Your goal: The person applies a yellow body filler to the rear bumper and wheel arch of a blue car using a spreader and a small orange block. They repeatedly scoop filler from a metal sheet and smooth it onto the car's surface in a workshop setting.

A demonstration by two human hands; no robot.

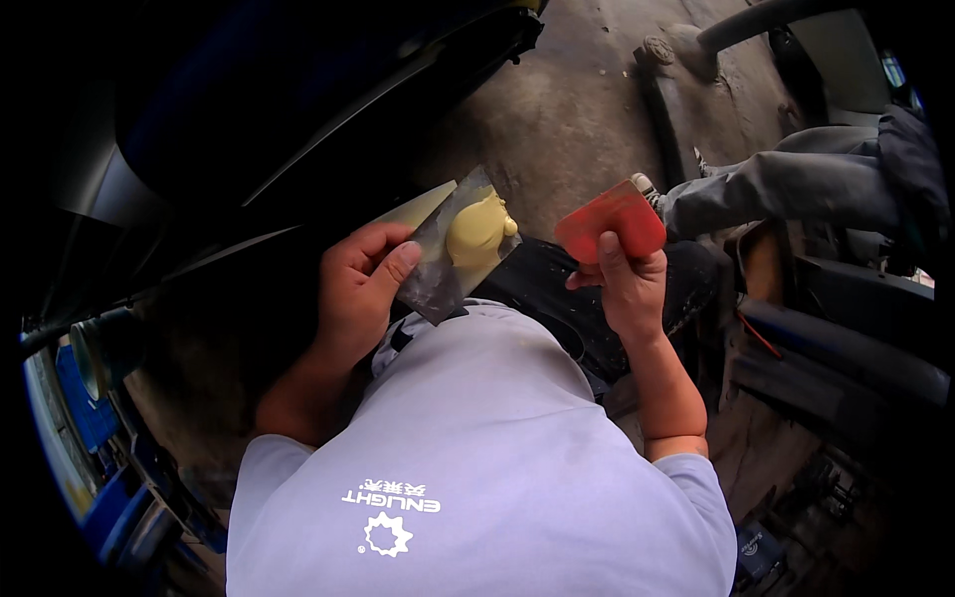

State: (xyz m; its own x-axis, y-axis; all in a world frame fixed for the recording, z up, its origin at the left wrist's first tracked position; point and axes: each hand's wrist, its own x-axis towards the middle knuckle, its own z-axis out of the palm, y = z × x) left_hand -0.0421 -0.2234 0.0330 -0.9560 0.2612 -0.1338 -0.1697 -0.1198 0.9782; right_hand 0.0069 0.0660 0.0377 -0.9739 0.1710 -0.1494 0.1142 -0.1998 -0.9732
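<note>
My left hand pinches a flat, dark grey mixing plate between thumb and fingers. On that plate sits a thick lump of yellow putty. A pale yellowish flat blade or sheet sticks out behind the plate, beside my left fingers; I cannot make out whether it is a separate piece. My right hand grips a red putty spreader, thumb on its near face. The spreader is held up to the right of the plate, apart from the putty.
A dark, glossy vehicle body fills the upper left, close to my left hand. Another person's legs in grey trousers are at the right. Dark vehicle-like parts lie below them. Blue items stand at the lower left. The floor is stained concrete.
</note>
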